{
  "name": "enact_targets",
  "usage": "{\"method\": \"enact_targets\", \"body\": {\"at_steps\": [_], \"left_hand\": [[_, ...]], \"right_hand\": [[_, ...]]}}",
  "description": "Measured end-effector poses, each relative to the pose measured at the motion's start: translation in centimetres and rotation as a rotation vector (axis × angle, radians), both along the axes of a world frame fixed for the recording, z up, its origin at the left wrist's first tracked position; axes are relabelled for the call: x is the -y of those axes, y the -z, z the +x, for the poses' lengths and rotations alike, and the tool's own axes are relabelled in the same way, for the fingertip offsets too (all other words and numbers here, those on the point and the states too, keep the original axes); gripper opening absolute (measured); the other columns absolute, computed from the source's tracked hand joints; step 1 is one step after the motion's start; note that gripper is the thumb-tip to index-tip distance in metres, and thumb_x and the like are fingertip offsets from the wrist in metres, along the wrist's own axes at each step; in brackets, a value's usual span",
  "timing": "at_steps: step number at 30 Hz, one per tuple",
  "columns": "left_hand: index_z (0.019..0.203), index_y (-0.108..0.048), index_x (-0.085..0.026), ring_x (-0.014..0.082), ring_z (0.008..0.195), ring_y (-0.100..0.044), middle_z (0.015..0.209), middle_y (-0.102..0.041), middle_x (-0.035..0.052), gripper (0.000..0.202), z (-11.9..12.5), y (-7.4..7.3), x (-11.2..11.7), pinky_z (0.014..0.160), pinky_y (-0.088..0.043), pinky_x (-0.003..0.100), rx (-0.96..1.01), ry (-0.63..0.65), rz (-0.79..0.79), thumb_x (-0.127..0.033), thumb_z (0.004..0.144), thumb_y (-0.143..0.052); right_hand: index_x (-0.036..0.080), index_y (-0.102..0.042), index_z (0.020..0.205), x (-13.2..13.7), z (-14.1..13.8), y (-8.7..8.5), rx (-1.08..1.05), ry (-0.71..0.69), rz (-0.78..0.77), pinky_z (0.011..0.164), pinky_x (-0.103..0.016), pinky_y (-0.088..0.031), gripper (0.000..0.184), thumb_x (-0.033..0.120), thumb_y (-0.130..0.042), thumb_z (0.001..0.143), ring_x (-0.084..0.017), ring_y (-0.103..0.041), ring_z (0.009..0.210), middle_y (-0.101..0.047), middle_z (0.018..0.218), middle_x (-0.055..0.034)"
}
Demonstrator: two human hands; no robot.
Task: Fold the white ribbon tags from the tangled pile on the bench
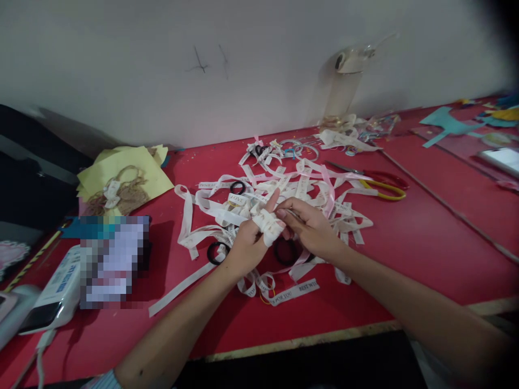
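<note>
A bunched white ribbon (268, 227) sits in my left hand (247, 246), looped around or against the fingers; which of the two I cannot tell. One finger of that hand points up, while the others curl behind the bundle. Pressed close on its right side, my right hand (310, 224) pinches at the ribbon with bent fingertips, partly hidden by the fingers. Beneath both hands spreads a tangle of printed white ribbon (194, 235), with a pink ribbon strip (327, 189) among it. Black hair ties (286, 252) lie below and around the hands.
Scissors with red and yellow handles (383, 186) rest right of the tangle. Behind stands a clear bottle (344, 89) by the wall. Yellow paper (158, 178) with twine, a white power bank (60, 283) and a blurred-out object (117, 265) are leftward. A phone (503, 159) lies far right.
</note>
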State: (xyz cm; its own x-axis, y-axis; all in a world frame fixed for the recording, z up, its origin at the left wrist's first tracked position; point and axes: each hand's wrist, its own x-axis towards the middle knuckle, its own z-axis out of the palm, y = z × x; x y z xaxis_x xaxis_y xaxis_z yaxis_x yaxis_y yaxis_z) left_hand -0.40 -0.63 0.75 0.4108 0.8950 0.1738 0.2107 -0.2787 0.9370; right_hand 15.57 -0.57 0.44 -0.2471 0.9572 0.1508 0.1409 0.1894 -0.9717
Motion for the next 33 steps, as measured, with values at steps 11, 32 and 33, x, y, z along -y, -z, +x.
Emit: {"method": "enact_targets", "body": {"at_steps": [11, 32, 33], "left_hand": [[0.114, -0.057, -0.017, 0.0048, 0.046, -0.018, 0.059, -0.027, -0.0063, 0.049, 1.1, 0.9, -0.4, 0.042, -0.014, 0.017, 0.59, -0.004, -0.579, -0.055, 0.084, -0.048], [0.09, -0.057, -0.015, 0.0053, 0.044, -0.021, 0.054, -0.029, -0.0057, 0.039, 1.2, 0.0, -0.8, 0.041, -0.016, 0.015, 0.704, -0.014, -0.746, -0.052, 0.081, -0.052], [0.09, -0.057, -0.014, 0.0052, 0.044, -0.021, 0.054, -0.028, -0.0058, 0.039, 1.2, 0.0, -0.8, 0.041, -0.017, 0.015, 0.711, -0.014, -0.752, -0.053, 0.081, -0.052]], "right_hand": [[0.02, -0.053, 0.092, -0.2, -0.2, 0.3, -0.11, -0.119, -0.078, 0.051, -0.021, -0.042, 0.021, 0.041, -0.049, 0.092, -0.009, -0.051, 0.049, -0.054, 0.055, 0.0051], [0.019, -0.054, 0.098, -0.1, -0.1, 0.6, -0.19, -0.165, -0.068, 0.052, -0.021, -0.042, 0.019, 0.036, -0.052, 0.092, -0.009, -0.052, 0.052, -0.055, 0.059, 0.004], [0.019, -0.054, 0.099, -0.1, -0.1, 0.6, -0.191, -0.169, -0.068, 0.052, -0.021, -0.042, 0.018, 0.036, -0.052, 0.092, -0.009, -0.052, 0.052, -0.055, 0.059, 0.0039]]}}
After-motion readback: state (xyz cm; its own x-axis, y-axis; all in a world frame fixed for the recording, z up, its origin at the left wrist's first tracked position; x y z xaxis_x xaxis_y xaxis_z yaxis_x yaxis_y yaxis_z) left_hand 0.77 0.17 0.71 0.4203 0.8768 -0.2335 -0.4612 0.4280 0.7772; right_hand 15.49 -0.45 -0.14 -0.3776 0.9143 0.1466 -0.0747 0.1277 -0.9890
